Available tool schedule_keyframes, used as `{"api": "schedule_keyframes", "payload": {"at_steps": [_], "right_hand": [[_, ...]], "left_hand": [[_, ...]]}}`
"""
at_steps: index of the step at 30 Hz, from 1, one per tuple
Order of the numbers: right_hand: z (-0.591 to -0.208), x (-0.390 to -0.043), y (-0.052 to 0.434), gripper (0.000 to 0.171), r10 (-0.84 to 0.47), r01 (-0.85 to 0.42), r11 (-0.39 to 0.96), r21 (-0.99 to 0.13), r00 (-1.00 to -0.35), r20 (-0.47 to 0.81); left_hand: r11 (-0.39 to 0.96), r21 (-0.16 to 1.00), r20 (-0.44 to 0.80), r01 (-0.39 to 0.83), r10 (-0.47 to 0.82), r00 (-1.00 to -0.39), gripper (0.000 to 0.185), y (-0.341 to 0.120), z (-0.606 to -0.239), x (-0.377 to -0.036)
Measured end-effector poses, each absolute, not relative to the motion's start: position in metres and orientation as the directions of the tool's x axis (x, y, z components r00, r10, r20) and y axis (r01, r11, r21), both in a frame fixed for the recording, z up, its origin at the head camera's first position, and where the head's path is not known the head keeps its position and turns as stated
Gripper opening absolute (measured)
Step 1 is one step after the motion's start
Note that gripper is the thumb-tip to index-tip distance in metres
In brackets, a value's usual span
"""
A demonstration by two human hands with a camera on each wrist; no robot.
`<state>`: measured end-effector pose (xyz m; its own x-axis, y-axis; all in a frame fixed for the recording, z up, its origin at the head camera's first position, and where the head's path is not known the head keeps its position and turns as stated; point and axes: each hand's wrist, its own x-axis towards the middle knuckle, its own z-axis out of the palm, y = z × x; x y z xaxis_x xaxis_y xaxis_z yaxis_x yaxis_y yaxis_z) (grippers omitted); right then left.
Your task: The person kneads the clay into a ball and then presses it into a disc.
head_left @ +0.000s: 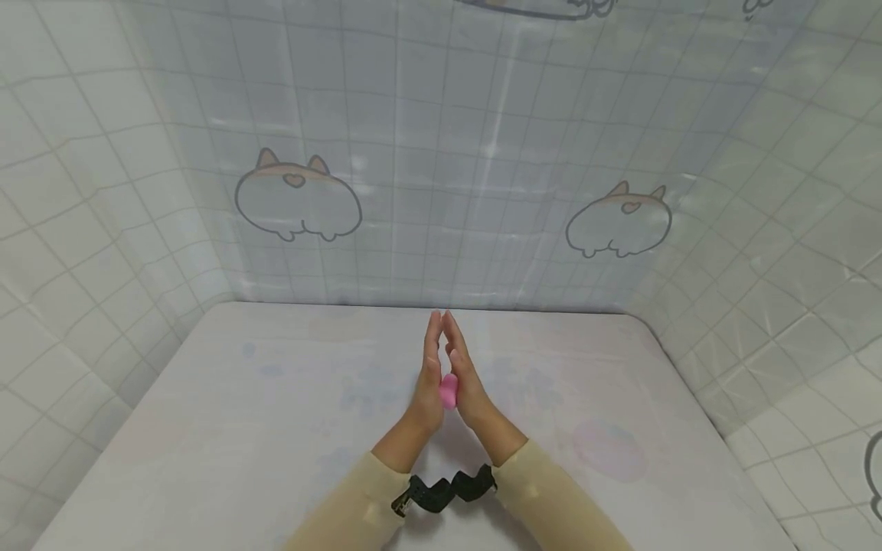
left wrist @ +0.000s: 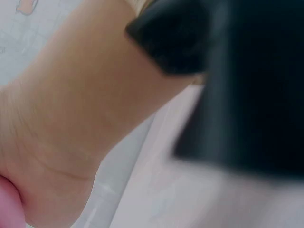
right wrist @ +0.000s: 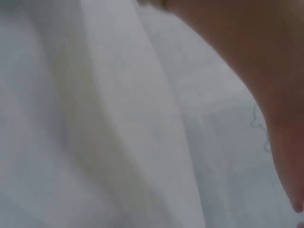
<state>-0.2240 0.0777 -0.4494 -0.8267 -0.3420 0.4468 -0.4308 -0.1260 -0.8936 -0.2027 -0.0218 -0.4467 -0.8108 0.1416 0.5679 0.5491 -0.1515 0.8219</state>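
1. Two cream sleeves [head_left: 358,497] come in from the near edge, with black wrist straps [head_left: 444,490] just below the heels of the hands.
2. Beyond the straps, the left hand [head_left: 429,383] and right hand [head_left: 468,379] stand palm to palm, fingers straight and pointing away, fingertips touching at the top.
3. Pressed between the two palms low down sits a small pink lump [head_left: 449,392]; only a sliver shows in the gap, and the left wrist view catches a pink edge [left wrist: 9,206] at its corner. Neither hand curls round it: flat palms hold it by pressing.
4. My reading is that the lump is being rolled or squashed between the palms; its shape is hidden, so how far that has got cannot be told, and it has not been set down.
5. Under the hands lies a pale table [head_left: 227,413] with faint flower prints and a faint pink round print off to the right.
6. Farthest back hangs a tiled curtain [head_left: 441,153] with cartoon animals [head_left: 298,197].
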Motion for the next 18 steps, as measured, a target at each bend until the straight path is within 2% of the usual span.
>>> {"api": "schedule_keyframes", "payload": {"at_steps": [10,14,18], "right_hand": [[-0.453,-0.216,0.07,0.068,-0.414,-0.454,-0.214,-0.865,-0.76,0.502],[-0.448,-0.214,0.069,0.071,-0.426,-0.466,-0.234,-0.853,-0.74,0.521],[-0.443,-0.21,0.069,0.074,-0.42,-0.487,-0.221,-0.845,-0.734,0.533]], "left_hand": [[-0.05,0.831,0.552,0.554,-0.036,-0.833,0.095,-0.032,-0.445,-0.221],[0.006,0.822,0.568,0.57,-0.085,-0.819,0.093,-0.037,-0.443,-0.23],[0.044,0.823,0.568,0.566,-0.08,-0.819,0.087,-0.042,-0.445,-0.237]]}}
